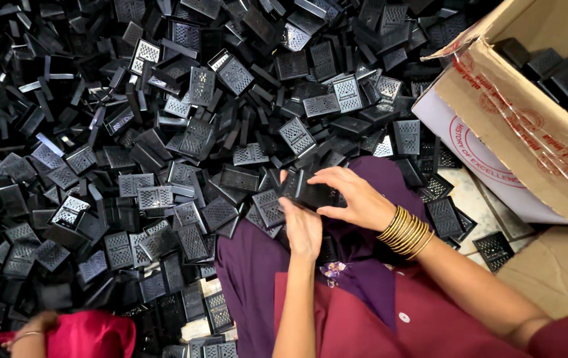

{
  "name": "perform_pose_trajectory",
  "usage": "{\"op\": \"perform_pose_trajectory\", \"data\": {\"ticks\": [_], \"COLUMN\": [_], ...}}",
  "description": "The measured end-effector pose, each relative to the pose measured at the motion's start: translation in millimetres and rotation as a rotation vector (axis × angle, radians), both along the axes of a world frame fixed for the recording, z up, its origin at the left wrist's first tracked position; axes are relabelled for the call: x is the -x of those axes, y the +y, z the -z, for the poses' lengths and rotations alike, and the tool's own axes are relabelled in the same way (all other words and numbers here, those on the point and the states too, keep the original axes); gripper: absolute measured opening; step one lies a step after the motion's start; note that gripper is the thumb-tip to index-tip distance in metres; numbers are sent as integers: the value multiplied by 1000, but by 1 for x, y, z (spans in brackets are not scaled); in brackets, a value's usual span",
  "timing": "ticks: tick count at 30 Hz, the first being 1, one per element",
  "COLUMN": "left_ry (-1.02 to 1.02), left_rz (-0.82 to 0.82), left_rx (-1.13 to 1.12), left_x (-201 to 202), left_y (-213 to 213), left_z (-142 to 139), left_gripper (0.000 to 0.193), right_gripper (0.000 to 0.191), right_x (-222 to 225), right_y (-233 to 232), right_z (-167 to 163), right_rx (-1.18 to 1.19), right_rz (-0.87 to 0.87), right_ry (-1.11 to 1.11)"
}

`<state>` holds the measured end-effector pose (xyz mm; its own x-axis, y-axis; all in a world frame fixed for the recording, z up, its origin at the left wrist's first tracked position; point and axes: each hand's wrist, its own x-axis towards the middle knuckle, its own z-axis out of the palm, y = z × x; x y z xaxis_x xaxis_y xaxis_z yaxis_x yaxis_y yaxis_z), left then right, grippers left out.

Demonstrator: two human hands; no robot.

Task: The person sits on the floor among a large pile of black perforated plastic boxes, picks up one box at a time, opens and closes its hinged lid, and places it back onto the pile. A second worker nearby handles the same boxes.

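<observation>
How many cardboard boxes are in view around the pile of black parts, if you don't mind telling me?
1. The cardboard box stands at the upper right, open, with black plastic parts inside. The brown surface below it may be another box or a flap; I cannot tell.

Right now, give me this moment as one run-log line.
left hand: under black part | right hand: gripping same part | pile: grilled black parts ahead | box: right, holds parts
</observation>
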<state>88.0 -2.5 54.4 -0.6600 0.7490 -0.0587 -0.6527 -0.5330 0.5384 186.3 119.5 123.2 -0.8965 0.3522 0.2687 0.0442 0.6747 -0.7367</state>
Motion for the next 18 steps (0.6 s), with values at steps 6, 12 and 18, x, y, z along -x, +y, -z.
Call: {"op": "perform_pose_trajectory", "data": {"ticks": [6, 12, 18], "left_ry": [10, 87, 152], "left_rz": [1, -18, 13], "left_rx": [-81, 48, 107], "left_x": [15, 13, 9], "left_y": [-4, -5, -4], "left_z": [12, 16, 13], "left_gripper": [62, 57, 55], "right_gripper": [73, 81, 76], "right_x": [1, 14, 21], "right_y": [1, -13, -20], "right_z": [-3, -6, -1], "right_rx": [252, 274, 269], "right_rz": [154, 98, 30], "right_ry": [20, -54, -125]}}
